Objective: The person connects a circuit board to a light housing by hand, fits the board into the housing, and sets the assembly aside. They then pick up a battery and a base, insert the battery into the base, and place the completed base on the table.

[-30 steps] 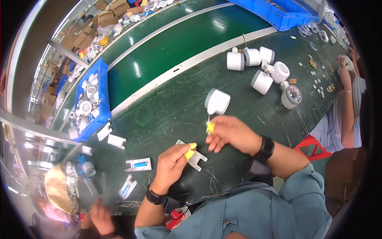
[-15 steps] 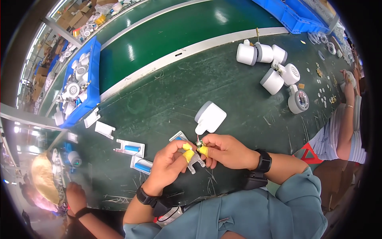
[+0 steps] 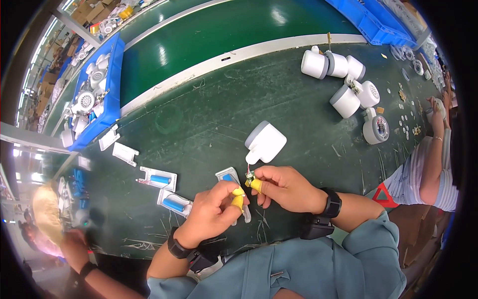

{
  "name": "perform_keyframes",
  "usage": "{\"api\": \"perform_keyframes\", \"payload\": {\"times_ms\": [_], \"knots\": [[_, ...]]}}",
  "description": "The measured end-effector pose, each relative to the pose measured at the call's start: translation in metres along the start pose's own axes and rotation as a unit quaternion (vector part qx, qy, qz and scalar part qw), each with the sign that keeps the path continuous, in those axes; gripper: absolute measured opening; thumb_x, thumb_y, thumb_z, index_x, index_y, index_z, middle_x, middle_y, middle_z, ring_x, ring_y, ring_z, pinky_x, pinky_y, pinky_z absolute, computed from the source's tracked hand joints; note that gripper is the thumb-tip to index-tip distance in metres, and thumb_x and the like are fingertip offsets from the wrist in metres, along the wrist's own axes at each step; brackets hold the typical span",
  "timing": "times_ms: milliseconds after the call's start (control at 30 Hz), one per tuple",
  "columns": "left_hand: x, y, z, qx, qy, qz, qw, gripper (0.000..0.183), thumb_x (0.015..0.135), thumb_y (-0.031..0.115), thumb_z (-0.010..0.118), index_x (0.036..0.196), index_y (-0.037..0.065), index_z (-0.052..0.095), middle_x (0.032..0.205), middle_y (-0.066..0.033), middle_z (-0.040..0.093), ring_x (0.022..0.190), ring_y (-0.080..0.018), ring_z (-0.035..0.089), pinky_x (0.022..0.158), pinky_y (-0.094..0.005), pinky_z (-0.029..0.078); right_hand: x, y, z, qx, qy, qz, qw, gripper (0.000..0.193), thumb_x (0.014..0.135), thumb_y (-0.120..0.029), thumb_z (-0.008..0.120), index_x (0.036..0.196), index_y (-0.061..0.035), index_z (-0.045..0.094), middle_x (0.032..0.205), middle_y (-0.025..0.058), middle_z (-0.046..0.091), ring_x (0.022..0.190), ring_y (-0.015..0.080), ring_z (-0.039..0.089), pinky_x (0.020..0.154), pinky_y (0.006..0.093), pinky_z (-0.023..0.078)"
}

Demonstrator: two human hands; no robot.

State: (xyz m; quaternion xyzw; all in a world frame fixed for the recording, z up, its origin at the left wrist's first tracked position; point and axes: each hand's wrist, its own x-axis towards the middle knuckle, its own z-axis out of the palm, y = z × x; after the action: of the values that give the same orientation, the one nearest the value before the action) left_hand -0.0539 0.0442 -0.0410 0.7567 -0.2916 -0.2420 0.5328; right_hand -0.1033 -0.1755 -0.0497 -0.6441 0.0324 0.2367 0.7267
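Observation:
My right hand (image 3: 291, 189) pinches a small green circuit board (image 3: 250, 176) between thumb and forefinger, both in yellow finger covers. Thin wires run from the board to a white cylindrical housing (image 3: 271, 145) with a grey rim, which lies on the table just beyond. My left hand (image 3: 210, 213) is closed in a pinch beside it, its covered fingertips a small gap away from the board. Whatever those fingertips hold is too small to name. Beneath the left hand lies a pale plastic holder (image 3: 220, 174) with a blue cylindrical battery (image 3: 229, 178), partly hidden by the fingers.
Left of my hands lie two more holders with blue batteries (image 3: 174, 205) and two pale covers (image 3: 125, 153). A blue crate (image 3: 115, 82) of white parts stands far left. Several white housings (image 3: 344, 101) sit at right. Co-workers' hands (image 3: 74, 251) show at both sides.
My left hand has drawn slightly away from the right, opening a gap between the fingertips. The right hand keeps the board. The left co-worker's hand has moved left, and the whole view has shifted a little.

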Motion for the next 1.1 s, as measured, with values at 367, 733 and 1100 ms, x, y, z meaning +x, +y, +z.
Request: {"api": "perform_keyframes", "payload": {"times_ms": [367,733,1100], "knots": [[0.005,0.000,0.001,0.158,0.040,0.061,0.985,0.029,0.085,-0.002,0.061,0.113,0.002,0.057,0.098,-0.0138,0.064,0.079,-0.0312,0.066,0.066,-0.0365,0.054,-0.002,-0.004,0.004,-0.082,0.005,-0.023,0.996,0.011,0.097,-0.003,0.047,0.099,0.0009,0.057,0.085,0.0065,0.065,0.070,0.0112,0.066,0.064,0.0248,0.055],[0.006,0.004,-0.001,0.197,0.027,0.068,0.978,0.023,0.085,0.001,0.058,0.108,0.003,0.053,0.093,-0.0135,0.061,0.074,-0.0349,0.063,0.062,-0.0411,0.052,-0.001,0.002,0.007,-0.122,0.000,-0.060,0.991,0.014,0.097,0.000,0.045,0.105,0.0014,0.056,0.089,0.0073,0.064,0.071,0.0108,0.066,0.062,0.0250,0.055],[0.004,0.008,0.001,0.253,0.015,0.072,0.965,0.026,0.083,0.003,0.059,0.108,0.003,0.054,0.094,-0.0131,0.062,0.073,-0.0349,0.063,0.059,-0.0428,0.051,-0.004,0.011,0.017,-0.224,0.056,-0.145,0.962,0.014,0.093,0.002,0.050,0.105,0.0013,0.058,0.086,0.0085,0.063,0.067,0.0128,0.066,0.059,0.0259,0.053]]}}
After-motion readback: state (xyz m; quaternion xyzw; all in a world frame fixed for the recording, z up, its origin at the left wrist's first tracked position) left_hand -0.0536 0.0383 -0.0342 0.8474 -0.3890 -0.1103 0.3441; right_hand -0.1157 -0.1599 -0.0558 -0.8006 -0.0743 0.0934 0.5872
